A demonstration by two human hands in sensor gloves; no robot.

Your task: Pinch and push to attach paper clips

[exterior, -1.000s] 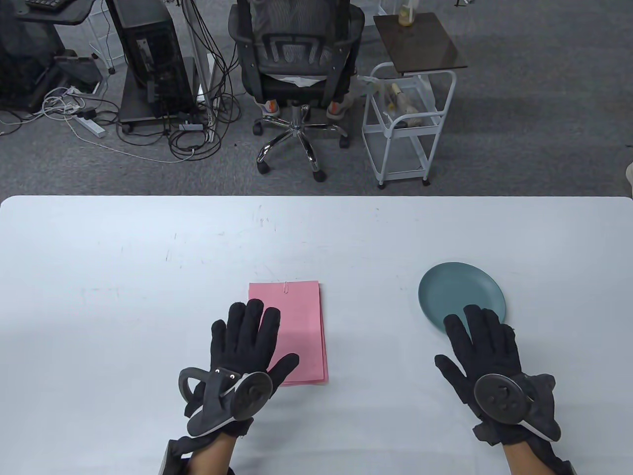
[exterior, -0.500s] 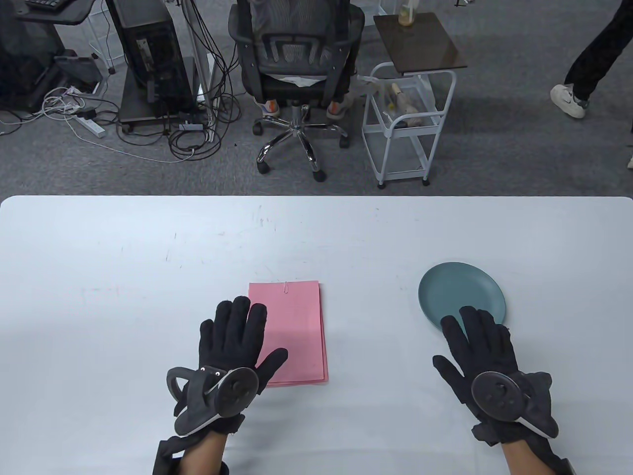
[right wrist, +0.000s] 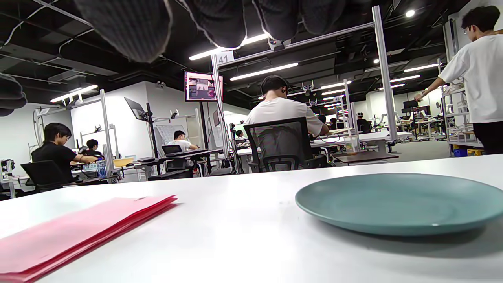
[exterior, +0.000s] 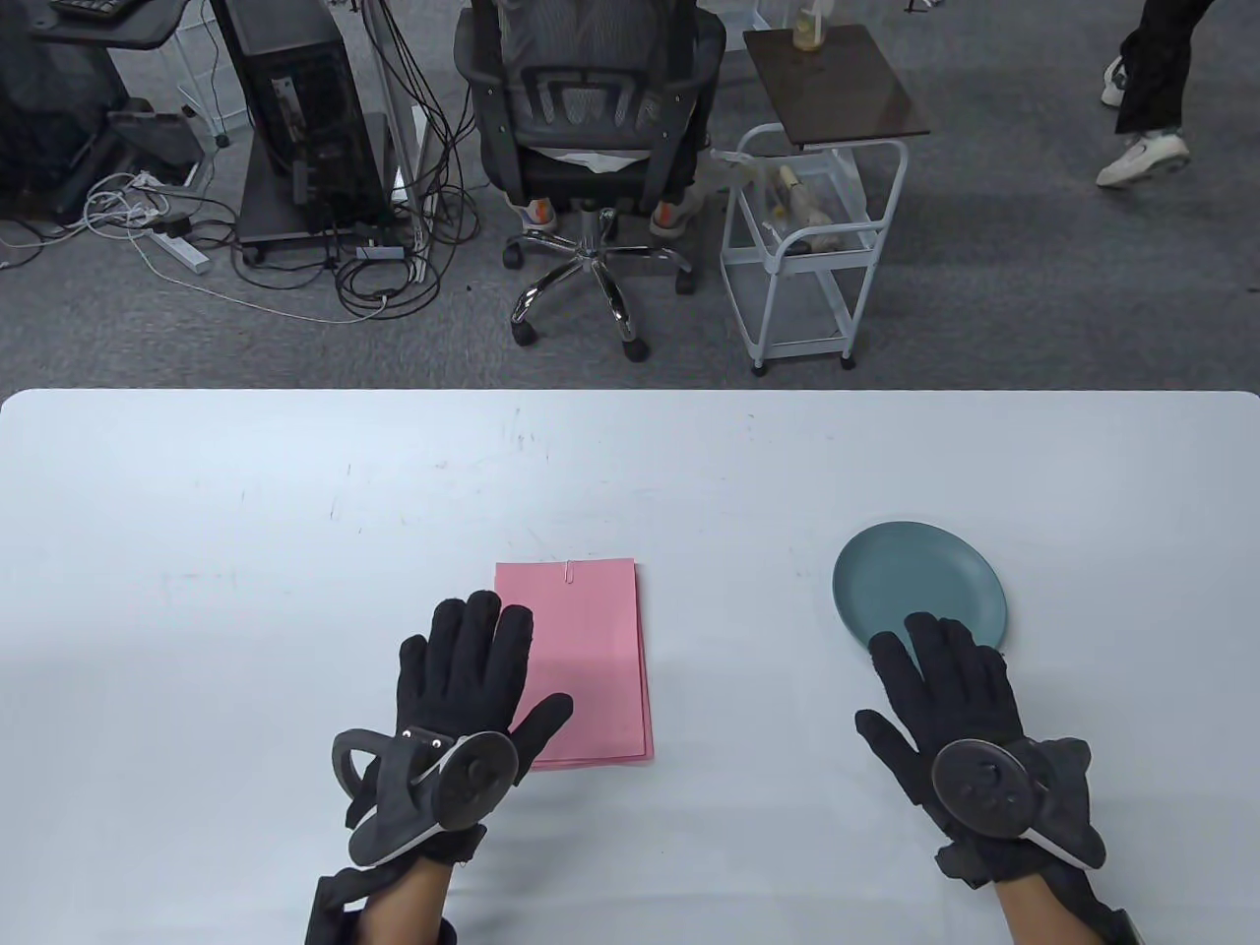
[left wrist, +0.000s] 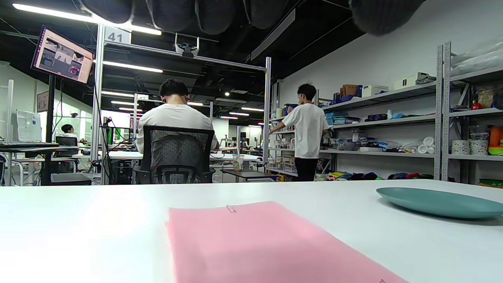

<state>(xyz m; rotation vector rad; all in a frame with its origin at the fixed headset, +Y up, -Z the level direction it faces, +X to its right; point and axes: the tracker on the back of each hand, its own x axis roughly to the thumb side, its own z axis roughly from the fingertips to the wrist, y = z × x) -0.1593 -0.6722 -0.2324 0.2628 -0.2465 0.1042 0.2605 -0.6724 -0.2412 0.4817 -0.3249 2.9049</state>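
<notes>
— Since a second before, what had moved?

— Both my hands had drawn back toward me; my left hand [exterior: 463, 679] slid left, so less of it covered the pink paper stack [exterior: 589, 658]; my right hand [exterior: 950, 694] left only fingertips over the teal plate [exterior: 911, 581]; both lay flat, fingers spread, holding nothing.

— And the paper clip [exterior: 570, 570]?

— On the stack's far edge, tiny and hard to make out; each wrist view cut my fingers off at the top.
</notes>
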